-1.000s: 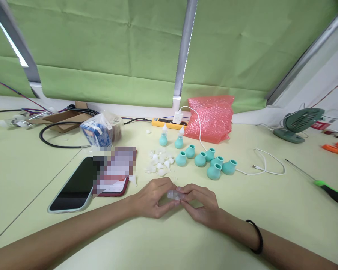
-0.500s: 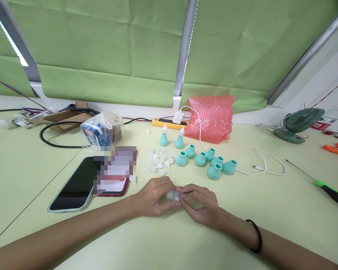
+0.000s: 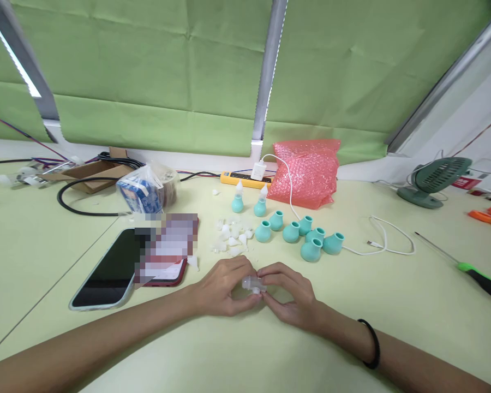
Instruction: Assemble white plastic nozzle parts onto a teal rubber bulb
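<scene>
Between my two hands is a small clear plastic piece [image 3: 252, 283], gripped by the fingertips of both. My left hand [image 3: 228, 285] is closed on its left side, thumb below and fingers above. My right hand [image 3: 292, 292] pinches its right end. Beyond the hands lies a pile of small white and clear parts [image 3: 234, 237]. Several teal rubber bulbs [image 3: 291, 231] with open necks stand to the right of that pile. Behind it, two teal bulbs [image 3: 260, 207] stand upright with clear pieces and white pointed tips fitted on top.
Two phones, one dark-screened [image 3: 110, 273] and one red-edged [image 3: 163, 275], lie left. A bagged blue package [image 3: 143, 191], yellow power strip [image 3: 239, 179] and pink bubble-wrap bag [image 3: 309, 174] sit at the back. A screwdriver [image 3: 478, 278], white cable [image 3: 387, 234] and green fan [image 3: 437, 177] are right.
My right fingers have shifted slightly and spread a little around the clear piece, so more of it shows. The things on the table have not moved.
</scene>
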Action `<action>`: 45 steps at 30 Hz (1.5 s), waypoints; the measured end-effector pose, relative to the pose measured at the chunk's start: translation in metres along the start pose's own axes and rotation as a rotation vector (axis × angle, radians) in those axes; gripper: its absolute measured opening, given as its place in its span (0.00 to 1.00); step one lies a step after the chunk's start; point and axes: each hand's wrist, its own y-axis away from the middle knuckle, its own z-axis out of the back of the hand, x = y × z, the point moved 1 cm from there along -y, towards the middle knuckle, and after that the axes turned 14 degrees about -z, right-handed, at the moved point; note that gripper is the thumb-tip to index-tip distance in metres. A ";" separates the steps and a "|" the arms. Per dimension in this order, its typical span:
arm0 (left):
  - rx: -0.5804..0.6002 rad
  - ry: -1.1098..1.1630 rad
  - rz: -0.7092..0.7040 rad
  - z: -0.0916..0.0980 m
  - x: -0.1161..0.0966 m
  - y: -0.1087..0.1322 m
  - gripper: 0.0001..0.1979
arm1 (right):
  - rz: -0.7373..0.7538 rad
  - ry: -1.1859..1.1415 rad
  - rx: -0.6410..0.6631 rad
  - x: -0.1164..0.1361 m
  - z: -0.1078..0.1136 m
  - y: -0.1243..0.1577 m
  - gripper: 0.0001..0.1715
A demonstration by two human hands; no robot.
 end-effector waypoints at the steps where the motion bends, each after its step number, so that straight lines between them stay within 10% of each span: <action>1: -0.010 0.005 0.000 0.000 0.000 0.000 0.07 | -0.011 -0.003 -0.006 0.000 0.000 0.000 0.16; 24: -0.119 -0.138 0.052 -0.001 0.002 0.001 0.12 | -0.394 0.392 0.307 -0.028 0.008 -0.019 0.30; 45: -0.251 -0.141 0.083 0.002 -0.001 -0.001 0.10 | -0.381 0.433 0.137 -0.028 0.006 -0.019 0.29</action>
